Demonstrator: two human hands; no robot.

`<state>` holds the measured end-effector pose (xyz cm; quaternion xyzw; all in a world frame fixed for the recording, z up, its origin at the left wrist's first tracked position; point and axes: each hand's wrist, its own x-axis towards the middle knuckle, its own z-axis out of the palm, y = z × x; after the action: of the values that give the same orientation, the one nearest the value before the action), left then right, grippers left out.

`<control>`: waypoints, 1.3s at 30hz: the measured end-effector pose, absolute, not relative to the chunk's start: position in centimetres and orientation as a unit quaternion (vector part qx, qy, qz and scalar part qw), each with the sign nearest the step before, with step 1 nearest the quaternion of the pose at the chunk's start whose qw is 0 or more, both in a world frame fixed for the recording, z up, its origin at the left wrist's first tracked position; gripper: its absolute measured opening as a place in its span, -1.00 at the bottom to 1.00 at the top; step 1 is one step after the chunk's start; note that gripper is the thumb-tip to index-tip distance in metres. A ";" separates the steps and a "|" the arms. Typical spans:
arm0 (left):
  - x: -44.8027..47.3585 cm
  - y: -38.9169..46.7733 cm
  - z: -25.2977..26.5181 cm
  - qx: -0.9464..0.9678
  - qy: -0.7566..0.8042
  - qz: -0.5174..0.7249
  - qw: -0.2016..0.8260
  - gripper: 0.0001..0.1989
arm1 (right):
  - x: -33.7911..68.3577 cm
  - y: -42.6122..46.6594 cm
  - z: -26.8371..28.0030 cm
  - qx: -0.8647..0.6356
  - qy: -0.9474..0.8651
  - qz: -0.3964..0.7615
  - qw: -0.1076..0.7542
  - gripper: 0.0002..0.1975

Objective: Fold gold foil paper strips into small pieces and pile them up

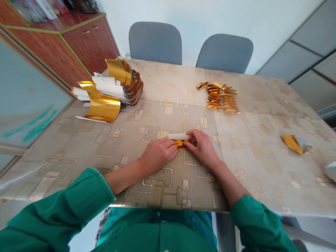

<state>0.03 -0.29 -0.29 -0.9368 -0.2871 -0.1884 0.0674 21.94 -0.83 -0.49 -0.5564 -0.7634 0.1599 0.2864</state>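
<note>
Between my hands, near the front middle of the table, lies a small sheet of gold foil paper (pixel 180 144), partly rolled or folded so that a white strip of its back shows along the far side. My left hand (pixel 162 151) grips its left end with fingers bent and pressed together. At the other end, my right hand (pixel 201 145) pinches the paper between thumb and fingers. The fingers cover both ends of the sheet, so its full shape is hidden.
A stack of curled gold paper sheets (pixel 105 106) stands at the table's back left. Folded gold paper pieces (pixel 223 98) sit in rows at the back right. One gold and silver piece (pixel 295 144) lies far right. Two grey chairs (pixel 155 43) stand behind the patterned table (pixel 252 140).
</note>
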 end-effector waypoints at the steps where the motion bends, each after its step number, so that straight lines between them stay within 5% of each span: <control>1: 0.0 -0.3 -0.3 -0.935 -0.289 -0.193 0.072 -0.75 | 22.2 -1.0 -0.1 -0.543 -0.768 0.159 0.301 -0.85; 5: 0.0 -0.3 -0.3 -0.929 -0.303 -0.202 0.065 -0.74 | 23.1 -1.7 1.5 -0.487 -0.785 0.149 0.353 -0.89; 11: 0.0 -0.1 -0.4 -0.921 -0.320 -0.221 0.024 -0.75 | 22.6 -2.0 1.4 -0.465 -0.840 0.156 0.232 -0.91; 20: -0.7 0.2 -0.6 -0.895 -0.373 -0.238 -0.056 -0.78 | 22.1 -1.5 -0.4 -0.532 -0.794 0.162 0.243 -0.81; 39: -0.7 0.6 -0.5 -0.906 -0.357 -0.228 -0.003 -0.78 | 21.3 -1.3 -0.6 -0.596 -0.757 0.132 0.232 -0.80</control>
<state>-0.68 0.57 -0.52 -0.9059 -0.3568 -0.2281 -0.0035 21.26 -1.32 -0.55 -0.5959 -0.7574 0.1316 0.2322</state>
